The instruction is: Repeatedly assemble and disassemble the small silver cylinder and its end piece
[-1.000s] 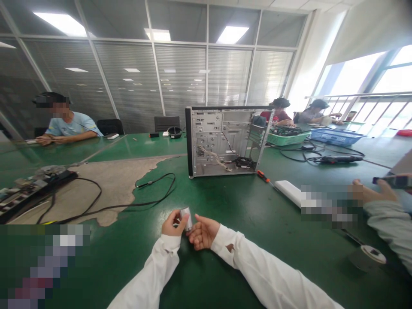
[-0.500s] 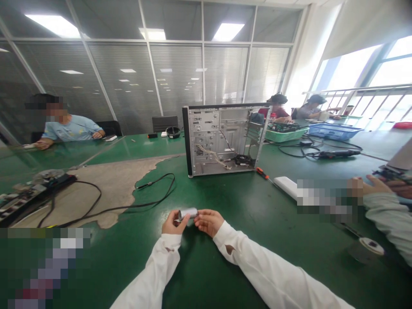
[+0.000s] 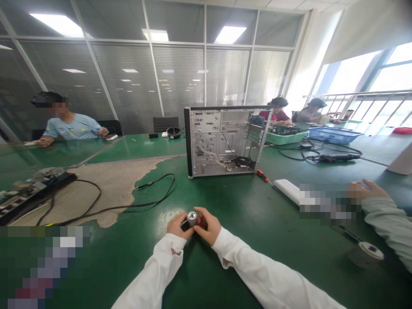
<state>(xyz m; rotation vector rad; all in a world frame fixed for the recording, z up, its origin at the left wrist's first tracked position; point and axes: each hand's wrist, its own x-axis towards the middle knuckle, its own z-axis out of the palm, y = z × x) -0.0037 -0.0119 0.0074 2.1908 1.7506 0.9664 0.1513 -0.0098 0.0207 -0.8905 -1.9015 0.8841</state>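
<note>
A small silver cylindrical motor [image 3: 192,219] is held between both hands above the green table. Its round end faces up toward me, with a small stub in the middle and dark spots around it. My left hand [image 3: 178,225] grips it from the left, thumb in front. From the right, my right hand [image 3: 210,226] closes on the same motor, its thumb low at the front and its fingers behind. The hands almost meet, and the motor's far side is hidden.
An open computer case [image 3: 225,141] stands upright ahead, with an orange screwdriver [image 3: 262,175] beside its right corner. A black cable [image 3: 157,201] loops at the left. A co-worker's hand [image 3: 370,189] and a metal cylinder [image 3: 366,255] are at the right. Baskets [image 3: 334,133] stand behind.
The motor has turned from lying sideways to end-up. My right hand has moved from fingertips at its end to around its side. At the right, a co-worker's hand and part have left view.
</note>
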